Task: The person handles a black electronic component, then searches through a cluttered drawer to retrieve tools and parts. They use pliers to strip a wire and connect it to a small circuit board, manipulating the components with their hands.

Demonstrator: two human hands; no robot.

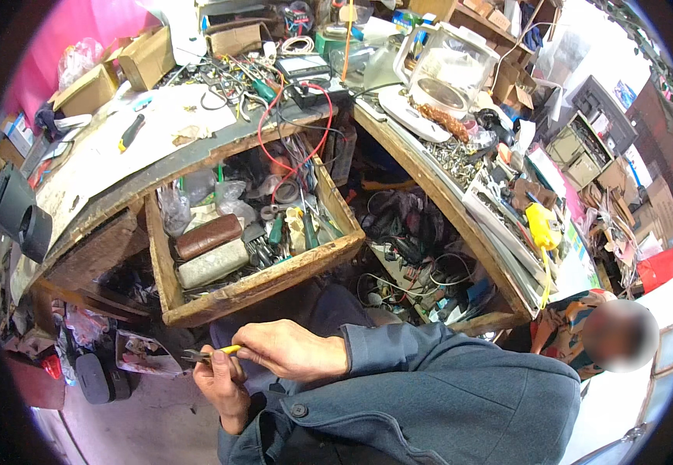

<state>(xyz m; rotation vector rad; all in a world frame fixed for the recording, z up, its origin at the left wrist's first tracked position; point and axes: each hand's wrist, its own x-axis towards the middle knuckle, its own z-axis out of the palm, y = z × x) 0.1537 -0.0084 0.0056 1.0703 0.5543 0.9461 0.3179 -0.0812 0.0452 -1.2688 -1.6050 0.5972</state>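
Note:
My right hand point(294, 350) is closed around the yellow handles of a small pair of pliers point(230, 349), whose dark metal jaws point left. My left hand point(224, 387) is closed just below those jaws, its thumb and fingers up against them. Whatever the left fingers pinch is too small or hidden to make out. Both hands are in front of my body, just below the front of an open wooden drawer point(263, 287). Inside the drawer lie a brown case point(208, 236), a pale grey case point(214, 265), green-handled screwdrivers point(276, 231) and plastic bags.
A worn workbench point(88, 186) carries a yellow-and-black screwdriver point(131, 133), tangled tools and a meter point(304, 68) with red leads hanging over the drawer. On the right bench are a clear container point(452, 70), loose screws and a yellow tool point(543, 226). A person point(576, 329) is at the right.

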